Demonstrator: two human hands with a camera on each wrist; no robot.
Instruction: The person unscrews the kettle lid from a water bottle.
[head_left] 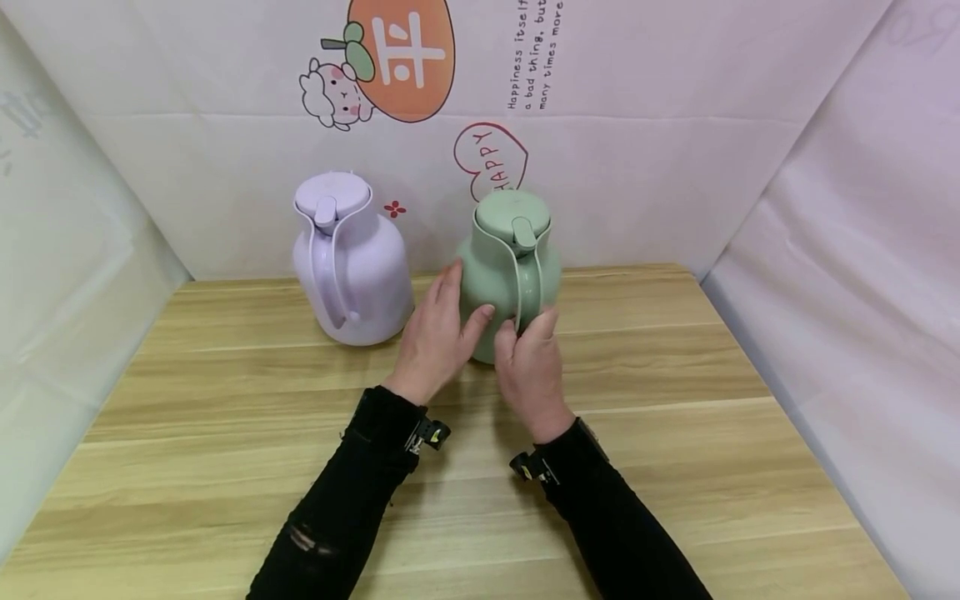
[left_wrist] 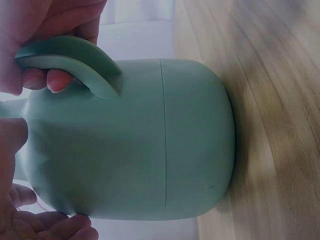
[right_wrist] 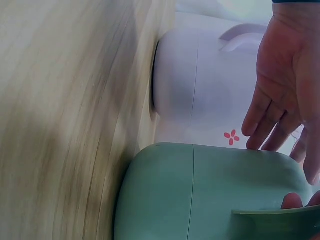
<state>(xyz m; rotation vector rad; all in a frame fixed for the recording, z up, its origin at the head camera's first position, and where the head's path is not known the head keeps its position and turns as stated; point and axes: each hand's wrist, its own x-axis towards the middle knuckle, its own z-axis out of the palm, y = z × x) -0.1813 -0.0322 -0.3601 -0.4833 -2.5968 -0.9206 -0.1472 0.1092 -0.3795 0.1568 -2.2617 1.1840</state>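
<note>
A green thermos jug [head_left: 487, 271] stands upright on the table, its handle facing me. My right hand [head_left: 532, 379] grips the lower part of that handle. In the left wrist view, fingertips of the right hand [left_wrist: 60, 25] show through the handle [left_wrist: 70, 60]. With fairly straight fingers, my left hand [head_left: 431, 346] touches the left side of the jug, its thumb across the front. The right wrist view shows the left hand [right_wrist: 287, 85] beside the jug body [right_wrist: 160, 190]. A lilac thermos jug [head_left: 371, 283] of the same shape stands to the left, apart from both hands.
The wood-grain table [head_left: 225, 450] reaches back to a white printed cloth [head_left: 637, 183] close behind both jugs. White cloth walls [head_left: 855, 275] border the left and right sides. A red flower print shows between the jugs.
</note>
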